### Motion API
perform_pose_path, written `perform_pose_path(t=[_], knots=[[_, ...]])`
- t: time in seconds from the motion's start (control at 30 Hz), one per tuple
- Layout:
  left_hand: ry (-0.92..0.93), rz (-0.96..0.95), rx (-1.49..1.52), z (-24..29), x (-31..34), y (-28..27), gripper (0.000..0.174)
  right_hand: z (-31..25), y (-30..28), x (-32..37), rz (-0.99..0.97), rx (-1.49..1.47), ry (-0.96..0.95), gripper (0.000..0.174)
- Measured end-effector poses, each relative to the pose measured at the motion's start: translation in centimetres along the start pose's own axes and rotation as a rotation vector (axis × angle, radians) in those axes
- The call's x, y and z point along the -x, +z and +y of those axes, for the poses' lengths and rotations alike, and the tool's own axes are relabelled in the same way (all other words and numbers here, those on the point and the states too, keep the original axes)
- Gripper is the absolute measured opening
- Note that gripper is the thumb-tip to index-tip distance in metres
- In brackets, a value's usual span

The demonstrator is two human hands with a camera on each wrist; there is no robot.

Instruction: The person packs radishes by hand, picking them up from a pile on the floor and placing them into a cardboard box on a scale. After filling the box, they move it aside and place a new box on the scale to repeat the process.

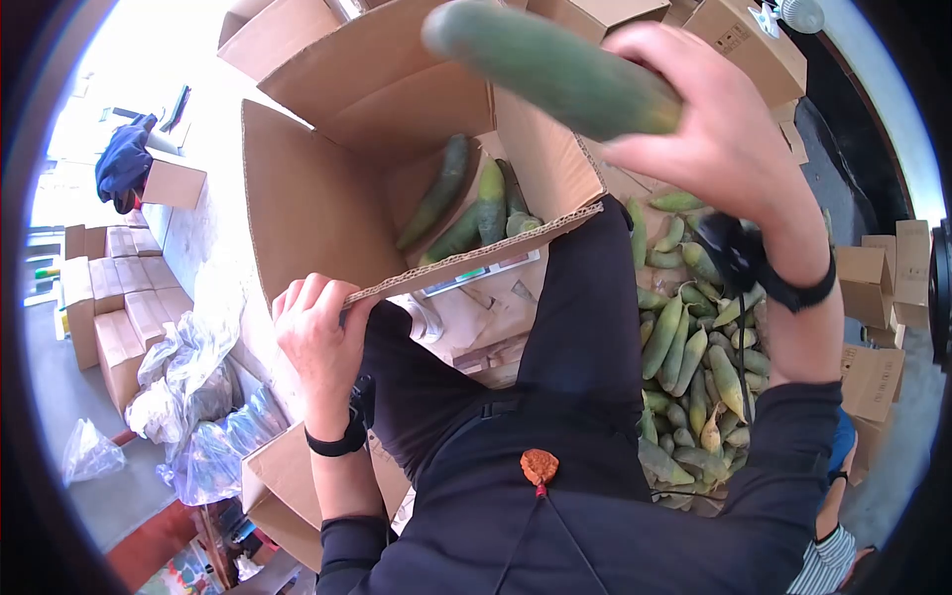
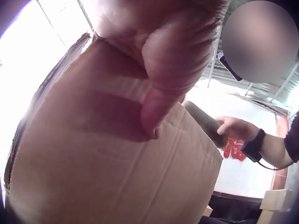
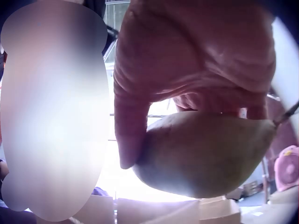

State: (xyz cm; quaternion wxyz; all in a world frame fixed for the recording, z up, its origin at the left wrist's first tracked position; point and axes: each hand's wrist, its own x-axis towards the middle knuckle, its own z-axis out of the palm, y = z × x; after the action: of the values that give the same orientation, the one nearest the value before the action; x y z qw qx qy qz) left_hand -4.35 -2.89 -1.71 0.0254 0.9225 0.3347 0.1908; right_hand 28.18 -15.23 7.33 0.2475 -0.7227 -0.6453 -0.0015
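My right hand (image 1: 719, 124) grips a large green cucumber (image 1: 555, 74) near one end, held up above the right side of an open cardboard box (image 1: 312, 198). In the right wrist view the thumb and fingers close around the broad end of the cucumber (image 3: 201, 154). With my left hand (image 1: 317, 332) I hold the near edge of the box, the thumb (image 2: 156, 109) pressed on its outer wall. Several green cucumbers (image 1: 493, 203) lie on the bottom of the box, toward its right side.
On the floor to the right spreads a large pile of cucumbers (image 1: 679, 352). Stacked cartons (image 1: 124, 342) and clear plastic bags (image 1: 213, 426) stand at the left. More cardboard boxes (image 1: 873, 382) are along the right, where another person's striped sleeve (image 1: 825, 563) shows.
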Motion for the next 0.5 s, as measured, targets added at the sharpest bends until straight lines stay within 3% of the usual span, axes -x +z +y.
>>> perform_pose_path(t=[0.17, 0.23, 0.33, 0.4, 0.47, 0.5], knots=[[0.005, 0.015, -0.021, -0.3, 0.2, 0.1, 0.019, -3.4, 6.6, -6.7, -0.148, 0.28, -0.294, 0.031], [0.003, 0.005, -0.023, -0.4, 0.3, 0.1, 0.019, -5.4, 8.8, -8.3, -0.447, 0.359, -0.252, 0.03], [0.001, 0.003, -0.021, -0.4, 0.4, 0.1, 0.018, -6.2, 12.6, -9.7, -0.674, 0.417, -0.294, 0.024], [0.008, 0.005, -0.007, -0.3, 0.4, 0.2, 0.018, -6.4, 14.0, -10.0, -0.735, 0.472, -0.347, 0.022], [0.012, 0.02, -0.012, -0.1, 0.4, 0.2, 0.018, -6.5, 14.7, -10.8, -0.814, 0.419, -0.235, 0.024], [0.009, 0.01, -0.031, -0.1, 0.5, 0.1, 0.017, -6.3, 14.8, -10.9, -0.721, 0.304, -0.177, 0.027]])
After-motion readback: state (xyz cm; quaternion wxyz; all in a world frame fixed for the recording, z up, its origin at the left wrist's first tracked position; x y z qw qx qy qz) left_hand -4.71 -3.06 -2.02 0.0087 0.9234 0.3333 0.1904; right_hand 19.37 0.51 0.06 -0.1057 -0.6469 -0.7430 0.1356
